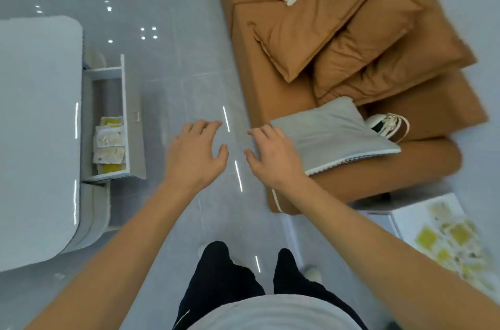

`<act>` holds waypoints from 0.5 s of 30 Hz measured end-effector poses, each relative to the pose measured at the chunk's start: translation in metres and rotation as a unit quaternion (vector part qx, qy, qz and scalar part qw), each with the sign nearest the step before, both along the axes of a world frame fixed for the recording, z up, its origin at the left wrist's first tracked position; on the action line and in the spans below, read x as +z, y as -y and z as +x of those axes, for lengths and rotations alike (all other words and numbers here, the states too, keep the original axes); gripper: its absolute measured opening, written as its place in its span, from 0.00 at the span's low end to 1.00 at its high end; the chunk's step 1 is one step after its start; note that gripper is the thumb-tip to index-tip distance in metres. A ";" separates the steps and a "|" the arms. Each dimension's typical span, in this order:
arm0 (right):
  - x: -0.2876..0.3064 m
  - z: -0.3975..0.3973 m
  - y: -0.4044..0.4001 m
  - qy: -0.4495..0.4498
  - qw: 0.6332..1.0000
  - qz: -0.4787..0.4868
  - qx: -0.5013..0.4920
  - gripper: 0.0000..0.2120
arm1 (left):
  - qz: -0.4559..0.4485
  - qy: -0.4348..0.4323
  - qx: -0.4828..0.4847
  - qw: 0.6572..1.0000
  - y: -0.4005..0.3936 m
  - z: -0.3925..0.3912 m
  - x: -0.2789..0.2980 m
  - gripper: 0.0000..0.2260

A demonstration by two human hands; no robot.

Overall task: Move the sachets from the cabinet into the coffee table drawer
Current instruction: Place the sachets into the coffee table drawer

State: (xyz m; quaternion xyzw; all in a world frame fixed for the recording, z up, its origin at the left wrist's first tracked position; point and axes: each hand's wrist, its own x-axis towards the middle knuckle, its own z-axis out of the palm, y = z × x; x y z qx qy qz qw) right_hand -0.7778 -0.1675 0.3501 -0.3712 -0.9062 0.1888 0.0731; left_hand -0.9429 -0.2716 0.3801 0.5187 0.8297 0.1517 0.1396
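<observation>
While both hands [196, 152] [270, 156] hang empty, fingers loosely spread, next comes fetching sachets [449, 237] off the cabinet's [405, 217] top for the open drawer [124, 113]

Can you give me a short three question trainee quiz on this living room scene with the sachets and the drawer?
1. True or false: the coffee table drawer is pulled open and already holds sachets.
2. Which is each hand holding? A) a sachet each B) nothing C) the grey cushion
3. Fill in: more sachets lie on the white surface at the person's ______ side.

Key:
1. True. Several sachets lie in the open drawer beside the white coffee table.
2. B. The left hand and right hand hang over the floor with loosely spread fingers, empty; the grey cushion rests on the brown sofa.
3. Right.
</observation>
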 end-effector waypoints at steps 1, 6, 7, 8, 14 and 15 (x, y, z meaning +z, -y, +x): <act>-0.002 0.028 -0.006 0.004 1.000 0.000 -0.026 0.19 | -0.006 0.000 -0.024 1.000 -0.013 0.022 -0.002 0.25; -0.023 0.225 -0.031 0.007 0.979 -0.009 -0.202 0.19 | -0.026 -0.009 -0.187 0.982 -0.098 0.190 -0.023 0.24; -0.029 0.263 -0.033 0.008 0.973 -0.013 -0.232 0.19 | -0.028 -0.012 -0.212 0.977 -0.113 0.225 -0.027 0.24; -0.036 0.300 -0.034 0.008 0.965 -0.019 -0.260 0.19 | -0.030 -0.013 -0.236 0.971 -0.127 0.261 -0.032 0.24; -0.086 0.528 -0.029 -0.040 0.886 -0.064 -0.458 0.17 | -0.033 -0.020 -0.335 0.941 -0.195 0.480 -0.071 0.21; -0.096 0.565 -0.028 -0.038 0.870 -0.074 -0.485 0.17 | -0.033 -0.017 -0.347 0.937 -0.205 0.516 -0.082 0.21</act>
